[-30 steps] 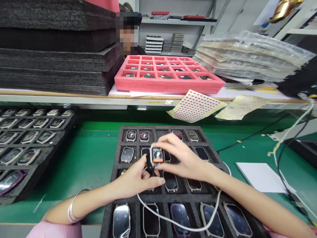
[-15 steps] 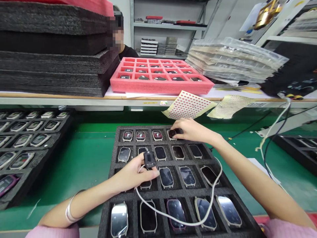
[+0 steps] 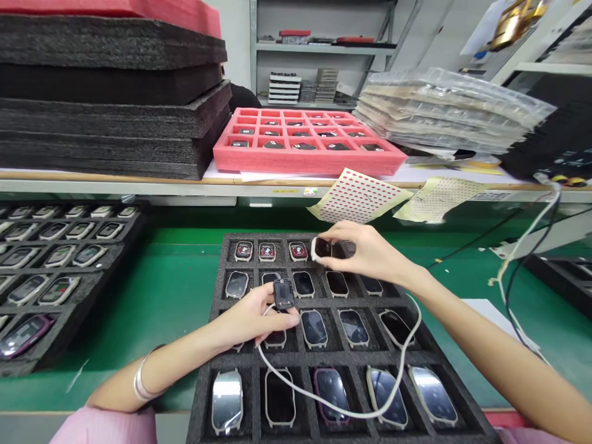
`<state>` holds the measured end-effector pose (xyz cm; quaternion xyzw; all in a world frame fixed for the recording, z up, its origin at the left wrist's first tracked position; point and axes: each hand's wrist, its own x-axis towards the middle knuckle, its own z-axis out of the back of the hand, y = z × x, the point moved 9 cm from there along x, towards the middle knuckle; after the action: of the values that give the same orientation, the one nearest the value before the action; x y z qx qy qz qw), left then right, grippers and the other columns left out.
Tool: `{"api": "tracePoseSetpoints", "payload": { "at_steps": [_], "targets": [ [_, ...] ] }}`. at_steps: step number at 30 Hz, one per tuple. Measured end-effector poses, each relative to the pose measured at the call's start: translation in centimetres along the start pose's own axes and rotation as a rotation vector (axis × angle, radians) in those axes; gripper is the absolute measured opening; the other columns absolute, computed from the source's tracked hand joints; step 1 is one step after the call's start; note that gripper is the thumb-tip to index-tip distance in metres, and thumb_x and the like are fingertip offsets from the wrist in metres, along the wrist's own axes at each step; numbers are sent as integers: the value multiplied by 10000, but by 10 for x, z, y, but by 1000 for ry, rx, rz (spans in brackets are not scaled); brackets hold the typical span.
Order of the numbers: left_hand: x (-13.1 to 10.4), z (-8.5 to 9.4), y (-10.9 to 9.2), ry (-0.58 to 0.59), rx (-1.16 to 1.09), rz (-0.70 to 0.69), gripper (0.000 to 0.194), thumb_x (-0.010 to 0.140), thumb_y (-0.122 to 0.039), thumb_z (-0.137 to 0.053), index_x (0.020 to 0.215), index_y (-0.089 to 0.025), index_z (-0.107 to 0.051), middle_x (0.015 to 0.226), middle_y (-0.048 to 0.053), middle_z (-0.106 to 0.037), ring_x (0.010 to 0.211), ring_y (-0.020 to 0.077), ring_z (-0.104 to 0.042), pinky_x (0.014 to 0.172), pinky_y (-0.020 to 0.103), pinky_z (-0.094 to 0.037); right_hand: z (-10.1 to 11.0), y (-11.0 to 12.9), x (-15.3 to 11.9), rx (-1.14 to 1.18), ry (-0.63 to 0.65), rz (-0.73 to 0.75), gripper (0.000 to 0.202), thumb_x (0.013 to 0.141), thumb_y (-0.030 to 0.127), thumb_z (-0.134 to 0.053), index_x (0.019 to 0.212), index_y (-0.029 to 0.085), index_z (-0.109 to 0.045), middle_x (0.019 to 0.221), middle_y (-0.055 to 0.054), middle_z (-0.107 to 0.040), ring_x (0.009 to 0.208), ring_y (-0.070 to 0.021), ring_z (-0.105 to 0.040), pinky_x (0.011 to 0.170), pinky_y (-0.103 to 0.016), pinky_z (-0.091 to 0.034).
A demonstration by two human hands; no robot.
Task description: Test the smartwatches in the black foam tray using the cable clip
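Note:
A black foam tray with several watch bodies in its compartments lies before me. My left hand holds a small black square device above the second row, a white cable running from it in a loop over the tray. In the back row, my right hand grips a watch between thumb and fingers, its dark screen tilted up, at the fourth compartment. Three watches with lit screens sit to the left of it.
Another foam tray of watches is at the left. On the shelf above stand stacked black foam, a pink foam tray and stacked clear plastic trays. Dotted sticker sheets hang over the shelf edge.
My right hand has raised the watch out of its compartment and tilted it. The left hand still holds the black device. The view has shifted slightly.

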<state>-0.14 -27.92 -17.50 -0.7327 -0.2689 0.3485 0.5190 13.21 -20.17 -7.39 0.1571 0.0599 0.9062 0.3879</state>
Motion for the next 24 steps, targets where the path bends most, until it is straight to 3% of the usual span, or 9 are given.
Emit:
{"api": "tracePoseSetpoints", "payload": {
  "at_steps": [3, 7, 12, 15, 24],
  "targets": [
    [0, 0, -1, 2, -23, 3, 358, 750, -281, -742, 1005, -132, -540, 974, 52, -630, 442, 10, -408, 336, 131, -327, 2, 49, -6, 240, -65, 141, 334, 794, 305, -719, 1079, 140, -659, 974, -89, -638, 879, -227, -608, 784, -339, -510],
    [0, 1, -1, -1, -32, -19, 443, 736, -326, -761, 1078, -139, -550, 778, -20, -578, 396, 15, -398, 324, 135, -313, -26, 88, -12, 149, -6, 276, 322, 842, 312, -684, 1093, 115, -637, 997, -126, -610, 918, -258, -573, 845, -423, -496],
    [1, 8, -2, -66, 19, -65, 414, 841, -455, -621, 1088, -142, -508, 511, -95, -468, 301, 45, -374, 299, 141, -262, -48, 90, -14, 28, -46, 300, 303, 944, 309, -547, 1153, 94, -592, 1050, -166, -597, 956, -279, -568, 829, -447, -510],
    [1, 10, -4, -91, 11, -82, 397, 850, -472, -598, 1041, -138, -499, 501, -91, -481, 282, 43, -361, 282, 139, -233, -50, 91, -15, 12, -93, 308, 295, 974, 302, -491, 1161, 93, -586, 1060, -169, -605, 970, -282, -575, 837, -442, -513],
    [-5, 10, -2, -94, 12, -58, 326, 862, -435, -589, 977, -136, -525, 421, -119, -407, 271, 41, -288, 289, 150, -198, -51, 93, -20, 115, -117, 267, 353, 922, 294, -550, 1232, 126, -537, 1053, -135, -618, 945, -264, -607, 786, -403, -529]
  ]
}}
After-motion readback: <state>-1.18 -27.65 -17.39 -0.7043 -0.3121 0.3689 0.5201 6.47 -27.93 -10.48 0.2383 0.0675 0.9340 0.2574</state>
